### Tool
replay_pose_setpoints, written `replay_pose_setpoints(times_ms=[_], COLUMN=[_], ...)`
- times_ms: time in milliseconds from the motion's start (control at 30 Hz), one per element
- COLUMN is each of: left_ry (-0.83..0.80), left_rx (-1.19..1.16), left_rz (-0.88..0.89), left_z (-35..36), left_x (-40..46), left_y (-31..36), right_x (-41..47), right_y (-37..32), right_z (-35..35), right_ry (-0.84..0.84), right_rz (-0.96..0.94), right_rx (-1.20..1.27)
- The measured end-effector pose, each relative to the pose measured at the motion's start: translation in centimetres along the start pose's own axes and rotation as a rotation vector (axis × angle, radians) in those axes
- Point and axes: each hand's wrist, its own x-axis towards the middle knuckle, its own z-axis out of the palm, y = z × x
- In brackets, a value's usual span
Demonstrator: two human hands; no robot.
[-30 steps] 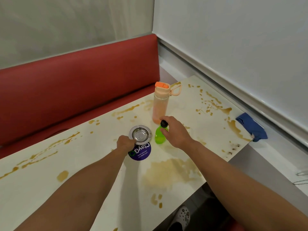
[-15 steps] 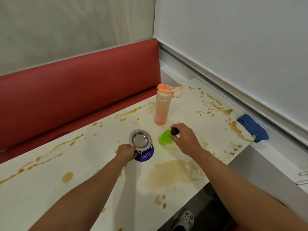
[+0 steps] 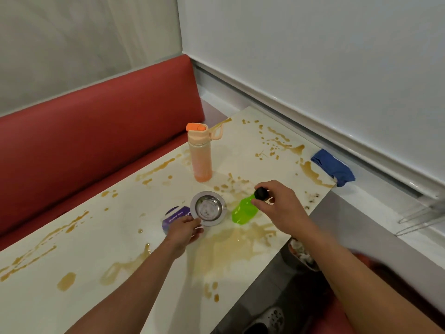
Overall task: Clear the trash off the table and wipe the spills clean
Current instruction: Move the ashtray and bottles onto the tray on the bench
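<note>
A small green bottle (image 3: 243,211) with a black cap hangs tilted over the white table (image 3: 84,261); my right hand (image 3: 279,208) grips it at the neck. My left hand (image 3: 184,231) pinches the rim of a round steel strainer (image 3: 208,208), held just above the table beside a purple round label (image 3: 174,218) lying flat. Brown spills (image 3: 231,244) stain the table in many places, the largest in front of the strainer. A blue cloth (image 3: 333,168) lies at the table's far right corner.
An orange water bottle (image 3: 199,153) stands upright behind the strainer. A red bench (image 3: 96,131) runs along the far side. A bin with scraps (image 3: 301,254) sits on the floor below the table's right edge, under my right forearm. White wall on the right.
My right hand has tipped the green bottle from upright to a slant and lifted it rightward. My left hand has shifted the strainer off the purple label, which now lies exposed to its left.
</note>
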Motion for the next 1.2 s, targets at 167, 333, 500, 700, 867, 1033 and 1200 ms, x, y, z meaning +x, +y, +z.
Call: replay_pose_setpoints(times_ms=[167,333,500,700,867,1033,1200], left_ry=[-0.106,-0.183,-0.292,-0.409,-0.516,-0.594,-0.643], left_rx=[0.008,0.089,0.179,0.359,0.511,0.629,0.764], left_rz=[-0.019,-0.026,-0.034,-0.027,-0.041,-0.095,-0.138], left_z=[6.7,14.6,23.4,33.6,40.9,47.2,52.6], left_x=[-1.1,-2.5,-4.1,-4.7,-4.0,-2.7,-0.5], left_y=[0.5,0.6,-0.3,-3.4,-7.5,-13.1,-20.5], right_x=[-2.8,-6.9,-11.9,-17.8,-22.9,-28.0,-32.3], right_y=[3.4,7.2,12.8,20.8,27.8,34.5,41.2], right_z=[-5.1,-11.3,-16.7,-20.9,-22.3,-21.8,-19.7], right_ry=[0.078,0.173,0.312,0.412,0.483,0.601,0.695], right_rz=[0.030,0.094,0.189,0.303,0.422,0.557,0.661], right_rx=[-0.008,0.010,0.000,-0.029,-0.038,0.008,0.000])
